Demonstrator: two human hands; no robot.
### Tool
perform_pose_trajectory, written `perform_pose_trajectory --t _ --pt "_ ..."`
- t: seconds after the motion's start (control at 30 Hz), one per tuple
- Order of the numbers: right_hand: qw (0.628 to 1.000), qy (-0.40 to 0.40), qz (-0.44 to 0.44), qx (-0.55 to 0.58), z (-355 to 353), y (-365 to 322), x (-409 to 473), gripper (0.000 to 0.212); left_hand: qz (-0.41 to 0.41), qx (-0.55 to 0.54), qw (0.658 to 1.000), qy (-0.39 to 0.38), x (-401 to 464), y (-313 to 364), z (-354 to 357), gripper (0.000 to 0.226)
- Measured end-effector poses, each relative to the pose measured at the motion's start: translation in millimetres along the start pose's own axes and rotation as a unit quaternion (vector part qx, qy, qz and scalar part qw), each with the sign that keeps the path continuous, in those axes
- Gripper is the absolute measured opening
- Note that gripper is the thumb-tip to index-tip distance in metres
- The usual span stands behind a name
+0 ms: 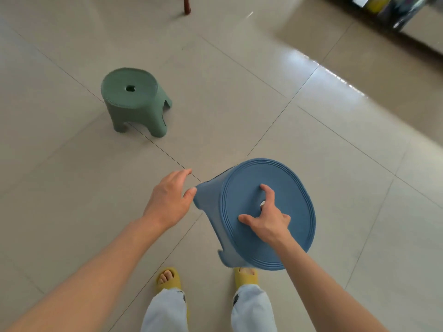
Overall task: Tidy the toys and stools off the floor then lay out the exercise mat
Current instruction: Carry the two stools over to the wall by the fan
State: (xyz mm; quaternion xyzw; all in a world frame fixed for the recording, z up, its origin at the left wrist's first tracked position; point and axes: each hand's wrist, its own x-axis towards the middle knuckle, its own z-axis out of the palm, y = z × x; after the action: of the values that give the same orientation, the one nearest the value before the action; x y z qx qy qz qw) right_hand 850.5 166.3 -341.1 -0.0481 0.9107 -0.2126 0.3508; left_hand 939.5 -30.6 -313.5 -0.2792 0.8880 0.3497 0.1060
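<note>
A blue plastic stool (287, 212) hangs tilted above the floor in front of my feet, its round seat facing me. My right hand (266, 218) grips it through the hole in the middle of the seat, thumb and forefinger spread on the seat top. My left hand (170, 197) is just left of it, fingers apart, with the thumb touching one of the stool's legs. A green stool (136, 101) of the same shape stands upright on the tiles farther off to the left.
The floor is large glossy beige tiles (239, 92). A dark red furniture leg (187, 6) stands at the top centre. A low ledge with dark, blurred objects (393, 10) runs along the top right. My feet in yellow slippers (167, 279) are at the bottom.
</note>
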Motion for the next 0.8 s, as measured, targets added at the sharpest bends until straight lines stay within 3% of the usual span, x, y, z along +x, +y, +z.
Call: perform_pose_trajectory --t 0.37,0.6,0.8 --pt "0.997 0.012 -0.07 -0.02 -13.1 -166.6 -69.8 0.076 0.0 0.016 0.997 0.071 -35.1 -59.1 -178.7 0.05" --pt "0.996 -0.022 -0.085 -0.033 -15.2 -232.7 -25.7 0.074 -0.007 0.04 0.997 0.064 19.7 -78.6 -222.7 0.05" --pt "0.995 -0.058 -0.073 -0.025 -23.7 -283.7 63.6 0.073 -0.037 0.078 0.995 0.045 111.8 -95.2 -251.8 0.051"
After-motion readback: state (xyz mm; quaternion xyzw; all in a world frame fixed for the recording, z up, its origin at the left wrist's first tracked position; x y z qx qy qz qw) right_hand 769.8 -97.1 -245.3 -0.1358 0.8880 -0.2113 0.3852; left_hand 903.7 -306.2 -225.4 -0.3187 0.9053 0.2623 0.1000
